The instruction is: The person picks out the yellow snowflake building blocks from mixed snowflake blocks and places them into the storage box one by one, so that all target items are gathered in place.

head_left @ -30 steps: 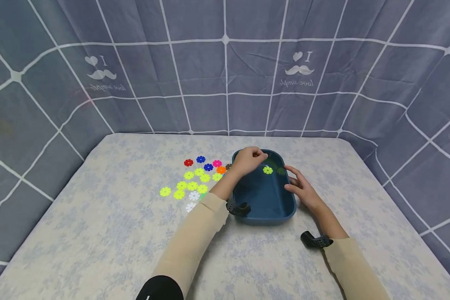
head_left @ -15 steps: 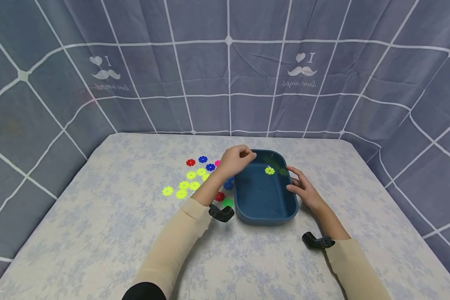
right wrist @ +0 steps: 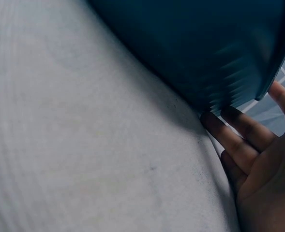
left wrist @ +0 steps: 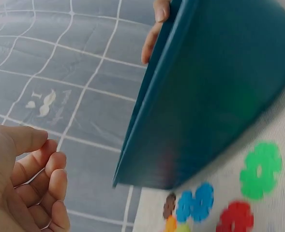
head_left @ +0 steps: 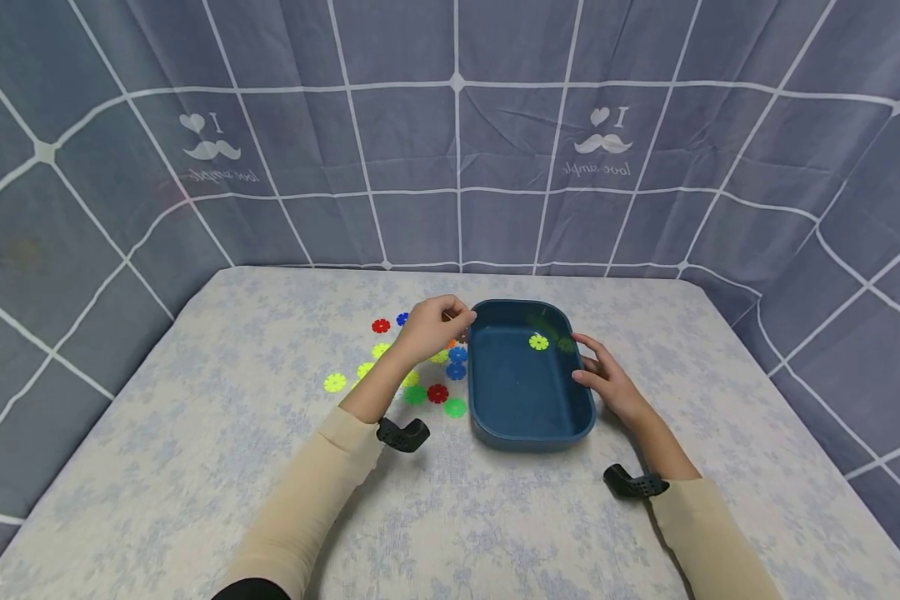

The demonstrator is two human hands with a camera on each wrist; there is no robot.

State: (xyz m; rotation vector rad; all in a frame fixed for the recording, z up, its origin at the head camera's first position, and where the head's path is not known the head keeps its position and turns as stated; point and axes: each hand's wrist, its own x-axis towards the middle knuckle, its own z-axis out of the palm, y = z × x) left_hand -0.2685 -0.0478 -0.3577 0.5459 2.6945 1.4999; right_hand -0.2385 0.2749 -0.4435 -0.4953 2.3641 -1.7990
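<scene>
Blue bin (head_left: 528, 392), right hand (head_left: 611, 382) alongside (touching)

From my remote post, I see the left hand (left wrist: 28, 186), fingers loosely curled and thumb tip meeting the forefinger, apart from the blue bin (left wrist: 219, 72), left of its rim. Fingertips of the right hand (left wrist: 152, 44) show at the bin's rim. Below the bin, on a pale tabletop (left wrist: 227, 190), lie a green chip (left wrist: 251, 182), a red chip (left wrist: 241, 215), two blue chips (left wrist: 203, 202), a brown chip (left wrist: 169, 205) and an orange chip (left wrist: 171, 224). Behind the bin hangs a grey curtain (left wrist: 96, 123).
</scene>
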